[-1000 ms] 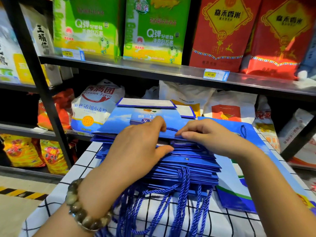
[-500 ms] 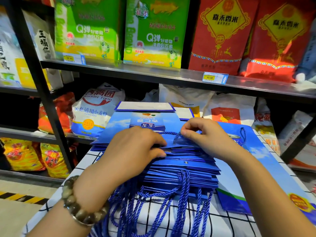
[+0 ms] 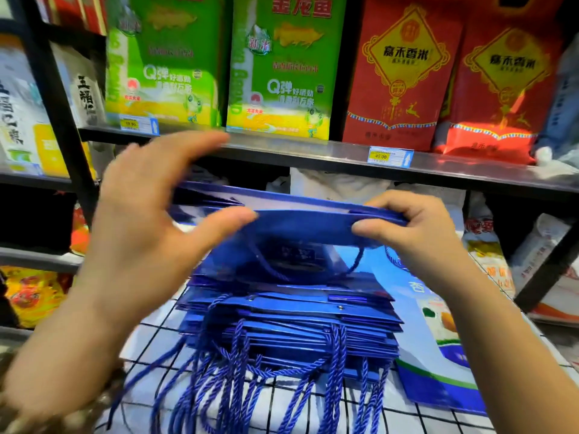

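Currently, the top blue paper bag (image 3: 297,227) is held above the stack of folded bags (image 3: 288,321), at its 12 o'clock. The right hand (image 3: 416,239) pinches the rim at 3 o'clock and the left hand (image 3: 147,214) is spread open, thumb touching at 9 o'clock, so the next move probably calls for gripping and parting the rim.

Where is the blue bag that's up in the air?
Mid head view, the blue bag is held just above the stack of blue bags, below the shelf, between the left hand and the right hand.
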{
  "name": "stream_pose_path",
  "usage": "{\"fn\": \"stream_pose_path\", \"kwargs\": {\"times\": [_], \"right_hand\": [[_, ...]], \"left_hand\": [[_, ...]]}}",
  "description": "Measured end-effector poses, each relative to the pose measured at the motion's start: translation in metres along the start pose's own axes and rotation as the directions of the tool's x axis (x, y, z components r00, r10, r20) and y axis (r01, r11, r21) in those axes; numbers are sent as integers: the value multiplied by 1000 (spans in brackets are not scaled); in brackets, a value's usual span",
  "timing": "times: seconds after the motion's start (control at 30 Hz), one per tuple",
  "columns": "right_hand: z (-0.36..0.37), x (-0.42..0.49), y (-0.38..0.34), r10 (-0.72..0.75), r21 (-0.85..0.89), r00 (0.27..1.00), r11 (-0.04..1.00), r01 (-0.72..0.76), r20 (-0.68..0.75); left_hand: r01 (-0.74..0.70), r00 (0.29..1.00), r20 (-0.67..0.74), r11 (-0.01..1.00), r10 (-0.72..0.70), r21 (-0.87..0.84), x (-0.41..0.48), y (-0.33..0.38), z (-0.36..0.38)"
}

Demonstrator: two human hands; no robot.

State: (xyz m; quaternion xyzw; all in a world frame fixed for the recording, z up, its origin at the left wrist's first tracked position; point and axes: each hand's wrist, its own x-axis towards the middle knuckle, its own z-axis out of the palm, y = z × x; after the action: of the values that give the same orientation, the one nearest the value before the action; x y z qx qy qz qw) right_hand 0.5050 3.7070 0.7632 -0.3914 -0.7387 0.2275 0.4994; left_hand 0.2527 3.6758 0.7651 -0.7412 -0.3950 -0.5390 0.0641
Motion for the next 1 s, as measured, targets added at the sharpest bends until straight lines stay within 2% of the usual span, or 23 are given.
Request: {"fn": "stream_pose_path", "kwargs": {"times": [0.07,0.13,0.2,0.3,0.43,0.5,0.57,0.6,0.67,0.77,0.83,1.0], "right_hand": [[-4,6,0,31,58,998,998,-28,-58],[-4,13,4,79,216,985,975,-45,-151],[-2,22,10,147,422,959,906,-33,-240],[5,29,15,206,608,935,794,12,-288],[3,34,33,192,743,945,665,72,-264],[5,35,35,190,623,953,782,-3,-234],[10,36,30,100,419,970,908,1,-220],[11,39,26,47,375,965,925,56,-259],[4,48,12,30,368,920,921,127,-391],[-26,60,-2,-6,226,843,962,151,-538],[-48,61,-7,-30,111,833,988,109,-553],[-96,40,11,158,-39,841,978,-207,-518]], "left_hand": [[195,981,51,914,-189,-357,0,-16,-3],[360,933,205,798,-297,-484,-4,-31,4],[431,897,294,806,-331,-405,-10,-40,19],[402,907,231,889,-353,-221,-11,-47,33],[383,918,30,864,-395,-327,12,-36,27],[340,910,-43,801,-412,-493,29,-21,20],[301,913,-38,731,-407,-612,47,-2,11],[289,917,-30,715,-397,-636,57,7,7],[240,939,-30,713,-343,-658,78,21,1],[126,974,-94,836,-207,-534,110,25,5],[160,973,-83,891,-214,-425,129,18,24],[282,956,182,890,-229,-358,149,23,95]]}}
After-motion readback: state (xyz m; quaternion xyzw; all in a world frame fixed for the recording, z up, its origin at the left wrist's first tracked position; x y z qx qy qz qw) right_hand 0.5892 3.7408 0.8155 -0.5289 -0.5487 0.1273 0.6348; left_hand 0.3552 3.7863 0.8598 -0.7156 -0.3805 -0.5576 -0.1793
